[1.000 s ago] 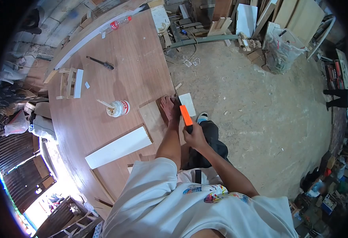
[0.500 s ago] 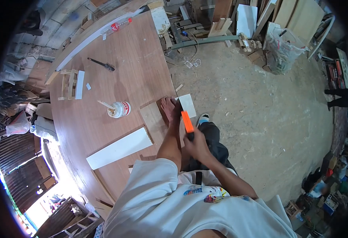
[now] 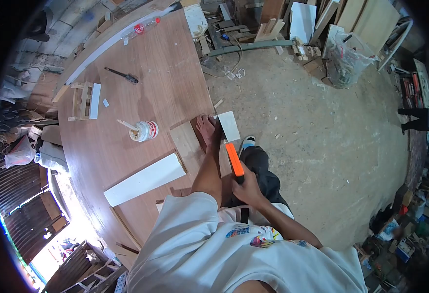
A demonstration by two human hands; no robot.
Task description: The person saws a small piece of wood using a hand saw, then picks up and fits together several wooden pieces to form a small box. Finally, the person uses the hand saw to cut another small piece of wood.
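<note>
My right hand (image 3: 246, 188) is wrapped round the black grip of a handsaw (image 3: 234, 158) with an orange handle. Its thin blade runs away from me along the table edge and is mostly hidden beside my left hand. A pale wooden board (image 3: 229, 127) juts out past that edge, right by the blade. My left hand (image 3: 206, 129) lies flat with fingers spread, pressing down on the wood at the table's edge. Close to its wrist, a light brown board (image 3: 185, 139) rests on the table.
On the brown table (image 3: 165, 63) are a white board (image 3: 146, 179), a tub with a stick (image 3: 144, 131), a dark tool (image 3: 121, 74), a small wooden frame (image 3: 81, 101) and a plastic bottle (image 3: 146, 25). Wood scraps and a clear bag (image 3: 346, 61) stand on the floor.
My right hand has drawn the saw back toward my body, so more of the orange handle shows. My left hand stays on the wood. The view has shifted slightly.
</note>
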